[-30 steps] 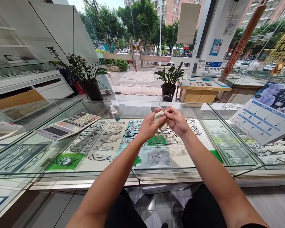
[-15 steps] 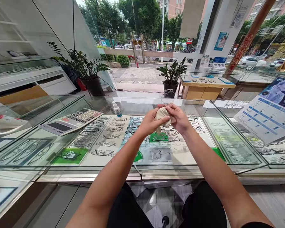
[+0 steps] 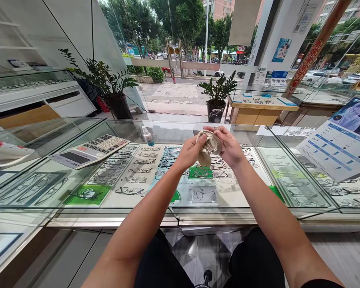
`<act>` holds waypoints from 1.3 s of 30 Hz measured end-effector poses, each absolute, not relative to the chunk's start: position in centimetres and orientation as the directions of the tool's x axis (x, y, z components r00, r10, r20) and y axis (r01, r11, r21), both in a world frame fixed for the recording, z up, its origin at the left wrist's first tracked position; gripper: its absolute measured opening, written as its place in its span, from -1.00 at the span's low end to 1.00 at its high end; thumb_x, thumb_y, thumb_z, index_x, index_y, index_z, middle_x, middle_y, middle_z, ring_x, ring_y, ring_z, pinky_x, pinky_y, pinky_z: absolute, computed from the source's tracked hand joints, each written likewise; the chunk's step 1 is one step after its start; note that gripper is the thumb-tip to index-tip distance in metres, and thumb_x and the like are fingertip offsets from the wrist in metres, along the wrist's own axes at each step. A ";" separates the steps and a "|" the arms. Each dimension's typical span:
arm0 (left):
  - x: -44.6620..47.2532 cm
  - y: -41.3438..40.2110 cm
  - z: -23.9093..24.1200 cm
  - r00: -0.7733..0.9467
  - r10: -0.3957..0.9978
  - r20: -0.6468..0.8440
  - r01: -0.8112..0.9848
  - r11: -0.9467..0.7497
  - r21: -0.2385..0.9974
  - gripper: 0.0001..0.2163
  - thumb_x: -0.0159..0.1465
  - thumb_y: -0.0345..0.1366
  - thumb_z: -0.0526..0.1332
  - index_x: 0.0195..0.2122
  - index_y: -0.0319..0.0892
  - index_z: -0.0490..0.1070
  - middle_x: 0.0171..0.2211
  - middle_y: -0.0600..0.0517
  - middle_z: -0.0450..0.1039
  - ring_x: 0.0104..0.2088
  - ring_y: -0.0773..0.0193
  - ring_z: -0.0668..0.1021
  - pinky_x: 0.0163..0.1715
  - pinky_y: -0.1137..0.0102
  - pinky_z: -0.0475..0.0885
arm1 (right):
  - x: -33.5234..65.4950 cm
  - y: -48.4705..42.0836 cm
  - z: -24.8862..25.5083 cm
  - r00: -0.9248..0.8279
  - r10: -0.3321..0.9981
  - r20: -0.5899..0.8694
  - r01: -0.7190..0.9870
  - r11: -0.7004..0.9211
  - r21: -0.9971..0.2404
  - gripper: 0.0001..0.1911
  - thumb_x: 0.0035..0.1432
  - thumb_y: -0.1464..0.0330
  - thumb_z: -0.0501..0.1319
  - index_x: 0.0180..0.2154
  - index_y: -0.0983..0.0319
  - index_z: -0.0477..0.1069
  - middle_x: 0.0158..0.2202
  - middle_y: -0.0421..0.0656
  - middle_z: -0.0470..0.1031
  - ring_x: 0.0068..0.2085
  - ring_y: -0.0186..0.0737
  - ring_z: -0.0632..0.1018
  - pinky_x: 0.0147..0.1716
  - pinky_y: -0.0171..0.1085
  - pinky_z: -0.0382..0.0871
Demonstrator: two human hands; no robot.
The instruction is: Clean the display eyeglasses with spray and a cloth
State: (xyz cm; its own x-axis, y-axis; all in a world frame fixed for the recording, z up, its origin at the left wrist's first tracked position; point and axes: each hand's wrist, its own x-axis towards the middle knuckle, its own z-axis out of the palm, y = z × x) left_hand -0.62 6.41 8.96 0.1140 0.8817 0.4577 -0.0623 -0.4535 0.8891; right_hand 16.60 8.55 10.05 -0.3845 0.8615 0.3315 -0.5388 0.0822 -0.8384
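Note:
Above the glass counter, my left hand (image 3: 192, 150) is closed on a beige cloth (image 3: 204, 159), its thumb pressed into the folds. My right hand (image 3: 230, 146) pinches a thin-framed pair of glasses (image 3: 217, 114) at the cloth's right side. The slim arms of the glasses stick out beyond my fingers, away from me. The cloth is wrapped about the front of the glasses and covers most of it. Both hands are close together, with the cloth between them.
Rows of spectacle frames (image 3: 142, 161) lie inside the glass display counter (image 3: 165, 210). On its top stand a spray bottle (image 3: 148, 137), a large calculator (image 3: 90, 151) and, to the right, a printed board (image 3: 339, 140). Potted plants (image 3: 215, 108) stand beyond.
My left thumb and the cloth have shifted, and the cloth is now folded more openly towards me. The glasses have tilted, their arms sitting slightly farther right.

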 end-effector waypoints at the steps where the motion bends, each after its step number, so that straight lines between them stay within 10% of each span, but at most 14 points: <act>1: -0.8 6.7 8.9 0.081 0.893 0.442 -0.083 -0.436 0.896 -0.29 0.20 0.50 0.37 -0.38 -0.20 0.53 -0.46 0.04 0.49 -0.42 0.29 0.44 -0.38 0.34 0.35 | 16.9 8.7 10.2 -0.362 0.868 0.340 -0.539 0.102 -0.836 -0.58 0.09 0.07 0.62 -0.27 0.10 0.48 0.20 -0.10 0.70 0.17 -0.03 0.65 -0.01 -0.13 0.63; 6: -1.4 7.6 8.7 -0.003 0.920 0.391 -0.234 -0.381 0.895 -0.27 0.16 0.52 0.39 -0.28 -0.19 0.60 -0.40 -0.03 0.62 -0.28 0.16 0.64 -0.27 0.31 0.51 | 17.7 9.2 10.5 -0.350 0.841 0.412 -0.465 0.226 -0.856 -0.65 0.09 0.09 0.61 -0.37 0.11 0.54 0.26 -0.12 0.63 0.27 -0.02 0.54 0.17 -0.12 0.49; 13: -1.5 7.5 8.7 0.062 0.918 0.393 -0.281 -0.361 0.889 -0.30 0.19 0.47 0.42 -0.23 -0.20 0.59 -0.35 -0.03 0.66 -0.22 0.15 0.68 -0.18 0.31 0.55 | 17.0 9.6 9.5 -0.431 0.823 0.369 -0.310 0.249 -0.918 -0.72 0.04 0.13 0.59 -0.42 0.14 0.63 -0.29 -0.22 0.48 -0.20 -0.21 0.44 -0.06 -0.20 0.32; 39: -2.2 6.0 10.2 0.152 0.928 0.341 -0.269 -0.293 0.918 -0.46 0.00 -0.03 0.72 -0.12 -0.21 0.62 -0.26 0.00 0.66 -0.35 0.31 0.59 -0.31 0.43 0.55 | 17.0 8.9 9.6 -0.574 0.792 0.209 -0.307 0.029 -0.951 -0.58 -0.06 0.10 0.65 -0.42 0.19 0.53 -0.40 -0.22 0.56 -0.33 -0.25 0.51 -0.29 -0.26 0.38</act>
